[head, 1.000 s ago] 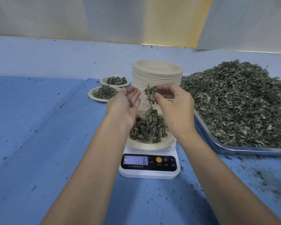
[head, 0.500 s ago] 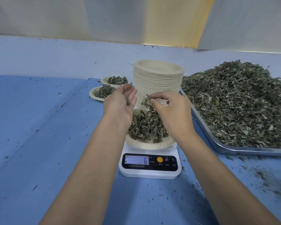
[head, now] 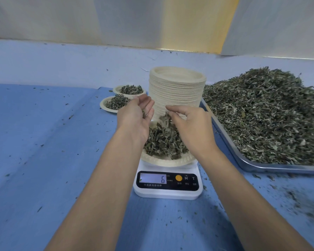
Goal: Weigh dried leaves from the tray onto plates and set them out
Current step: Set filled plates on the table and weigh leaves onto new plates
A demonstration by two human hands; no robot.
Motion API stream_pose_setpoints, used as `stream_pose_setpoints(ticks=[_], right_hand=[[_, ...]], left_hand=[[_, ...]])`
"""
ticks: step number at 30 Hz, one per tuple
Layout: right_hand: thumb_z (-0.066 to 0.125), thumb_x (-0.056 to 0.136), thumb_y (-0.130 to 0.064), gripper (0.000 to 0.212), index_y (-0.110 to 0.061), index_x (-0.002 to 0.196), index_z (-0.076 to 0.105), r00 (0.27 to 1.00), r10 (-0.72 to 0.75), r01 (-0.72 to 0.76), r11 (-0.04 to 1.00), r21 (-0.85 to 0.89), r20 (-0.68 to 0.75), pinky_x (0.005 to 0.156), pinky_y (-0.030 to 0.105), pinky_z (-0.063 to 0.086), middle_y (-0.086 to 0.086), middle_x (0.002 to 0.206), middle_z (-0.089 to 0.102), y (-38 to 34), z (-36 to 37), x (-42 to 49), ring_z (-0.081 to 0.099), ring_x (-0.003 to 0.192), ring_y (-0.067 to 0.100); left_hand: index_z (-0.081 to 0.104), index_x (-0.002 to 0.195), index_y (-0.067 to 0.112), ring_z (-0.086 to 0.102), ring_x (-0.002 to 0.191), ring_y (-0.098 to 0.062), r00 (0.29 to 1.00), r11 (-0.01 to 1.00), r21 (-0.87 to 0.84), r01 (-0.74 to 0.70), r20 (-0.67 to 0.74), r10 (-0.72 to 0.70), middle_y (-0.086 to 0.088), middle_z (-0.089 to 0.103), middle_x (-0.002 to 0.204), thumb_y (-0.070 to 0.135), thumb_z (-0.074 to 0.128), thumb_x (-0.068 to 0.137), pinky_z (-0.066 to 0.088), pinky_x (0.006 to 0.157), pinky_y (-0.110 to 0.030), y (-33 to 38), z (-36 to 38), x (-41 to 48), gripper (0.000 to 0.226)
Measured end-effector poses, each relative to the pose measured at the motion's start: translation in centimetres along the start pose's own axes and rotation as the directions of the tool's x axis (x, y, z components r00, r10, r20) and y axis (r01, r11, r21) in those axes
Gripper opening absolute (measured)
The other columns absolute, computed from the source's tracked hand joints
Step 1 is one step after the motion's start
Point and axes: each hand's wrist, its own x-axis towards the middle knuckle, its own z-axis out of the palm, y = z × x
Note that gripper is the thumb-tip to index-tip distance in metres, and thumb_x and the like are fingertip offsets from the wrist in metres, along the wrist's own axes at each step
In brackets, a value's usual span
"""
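Blue cloth [head: 43,142]; scale [head: 168,183] reads 6. Plate [head: 167,161] of leaves [head: 163,142] sits on it. Left hand [head: 136,120] flat, unclenched; right hand [head: 190,125] loosely curled (pinching leaves? I cannot tell). Risk: flakes I scatter miss the rim, skewing weight. Tray [head: 261,168] beyond.

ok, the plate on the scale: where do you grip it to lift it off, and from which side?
Probably the bare rim of the plate on the scale at its near edge, pinched from above and below: it overhangs the scale there and the leaves sit heaped mid-plate. Come from the near-left; the stack of plates stands behind and the tray crowds the right.
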Motion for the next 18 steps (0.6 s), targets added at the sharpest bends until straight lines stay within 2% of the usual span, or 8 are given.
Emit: stream_pose_setpoints(ticks=[2,3,5,7,12,15,18], right_hand=[[0.059,0.093,-0.019,0.024,-0.027,0.111,0.071,1.0,0.014,-0.014,0.999,-0.037,0.018,0.052,0.017,0.036,-0.007,0.099,0.074,0.2,0.0,0.0,0.046,0.045,-0.004],[0.057,0.093,-0.017,0.025,-0.026,0.112,0.071,1.0,0.011,-0.011,0.999,-0.03,0.016,0.057,0.02,0.042,-0.008,0.102,0.073,0.1,-0.1,0.0,0.05,0.051,-0.004],[0.056,0.093,-0.013,0.026,-0.023,0.111,0.071,1.0,0.002,-0.002,1.0,0.006,-0.013,0.08,0.019,0.048,-0.01,0.108,0.071,-0.3,-0.3,0.1,0.061,0.082,-0.003],[0.055,0.093,-0.01,0.025,-0.021,0.109,0.072,0.999,0.006,-0.004,0.998,0.056,-0.045,0.091,0.019,0.046,-0.011,0.106,0.071,-0.6,-0.4,0.2,0.062,0.1,0.001],[0.059,0.091,-0.009,0.021,-0.02,0.104,0.072,1.0,-0.006,0.01,0.972,0.235,-0.018,0.087,0.021,0.051,-0.014,0.095,0.07,-1.4,-0.4,0.0,0.064,0.091,-0.001],[0.067,0.087,-0.01,0.02,-0.019,0.105,0.07,0.996,-0.031,0.001,0.941,0.338,0.082,0.081,0.024,0.054,-0.008,0.096,0.071,-2.1,-0.3,-0.1,0.065,0.086,0.003],[0.071,0.083,-0.011,0.025,-0.016,0.107,0.069,0.987,-0.018,-0.042,0.929,0.369,0.159,0.076,0.025,0.055,-0.007,0.097,0.07,-2.5,0.1,-0.3,0.063,0.083,0.002]], left_hand=[[0.06,0.087,0.006,0.064,0.093,-0.017,1.0,1.0,0.003,0.002,0.001,-0.002,-0.008,0.066,0.091,0.015,0.036,0.103,0.049,0.092,-0.029,0.0,0.0,0.0,0.03],[0.06,0.087,0.006,0.064,0.093,-0.016,1.0,1.0,0.005,0.003,0.0,-0.003,-0.007,0.066,0.091,0.015,0.036,0.103,0.049,0.092,-0.029,0.0,0.0,-0.1,0.03],[0.059,0.086,0.006,0.063,0.094,-0.017,1.0,1.0,0.007,0.003,-0.003,-0.003,-0.007,0.066,0.09,0.015,0.036,0.103,0.049,0.093,-0.029,0.0,0.1,-0.1,0.03],[0.059,0.086,0.006,0.064,0.095,-0.017,1.0,1.0,0.015,0.005,-0.002,-0.005,-0.007,0.066,0.09,0.014,0.036,0.103,0.049,0.093,-0.029,0.0,0.1,-0.1,0.029],[0.061,0.093,0.004,0.064,0.093,-0.015,0.999,0.998,0.055,0.01,0.053,-0.013,-0.006,0.066,0.094,0.009,0.04,0.101,0.05,0.092,-0.028,-0.2,0.3,-0.4,0.022],[0.062,0.089,0.006,0.063,0.081,-0.014,0.996,0.999,0.054,-0.005,0.085,0.0,-0.005,0.065,0.085,0.009,0.045,0.099,0.053,0.089,-0.031,-0.3,0.7,-0.7,0.02],[0.064,0.086,0.007,0.063,0.068,-0.017,0.992,0.995,0.091,-0.029,0.124,0.018,-0.005,0.065,0.081,0.019,0.047,0.099,0.055,0.082,-0.037,-0.7,1.2,-1.1,0.024]])
